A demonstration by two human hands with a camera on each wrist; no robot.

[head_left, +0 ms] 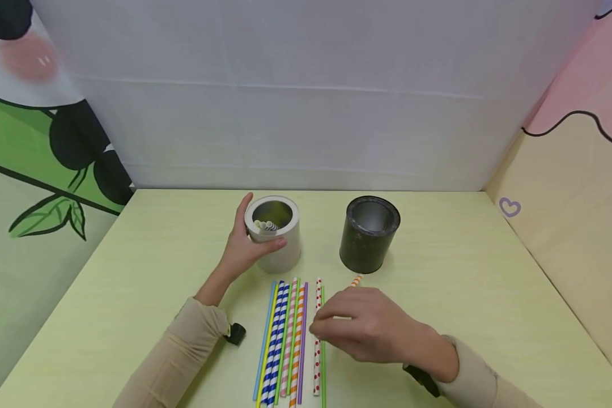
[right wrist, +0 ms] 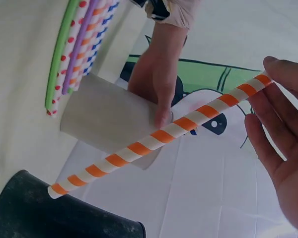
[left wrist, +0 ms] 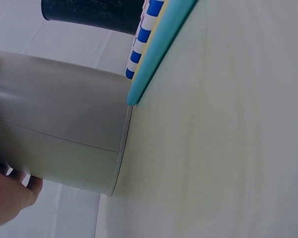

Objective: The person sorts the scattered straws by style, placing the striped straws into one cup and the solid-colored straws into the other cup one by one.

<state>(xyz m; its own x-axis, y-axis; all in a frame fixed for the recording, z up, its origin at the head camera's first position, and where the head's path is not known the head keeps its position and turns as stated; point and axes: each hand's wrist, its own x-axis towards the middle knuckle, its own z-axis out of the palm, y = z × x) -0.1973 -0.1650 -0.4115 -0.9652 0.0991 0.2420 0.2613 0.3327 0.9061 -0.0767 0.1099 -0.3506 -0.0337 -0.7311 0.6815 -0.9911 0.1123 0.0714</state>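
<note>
Your left hand (head_left: 242,249) is curved around the white can (head_left: 281,258), with the thumb across its near side and the fingers at its left and far side. The can stands upright on the desk (head_left: 464,272), and the ends of several straws (head_left: 268,225) show inside it. Your right hand (head_left: 372,326) pinches one end of an orange-and-white straw (right wrist: 161,136) between thumb and finger; the other fingers are loosely extended. This straw is above the desk, and its free end points to the dark can (head_left: 365,243); whether the two touch, I cannot tell. The dark can stands upright, to the right of the white can and well apart from it.

Nearer to you, between your two arms, lies a row of straws (head_left: 280,340): blue, yellow, green, purple and striped ones. Just to the right of this row, after a small gap, lie a red-dotted straw (head_left: 317,368) and a green straw (head_left: 323,374). You wear beige sleeves (head_left: 183,345). Behind the desk hangs a white cloth (head_left: 306,130).
</note>
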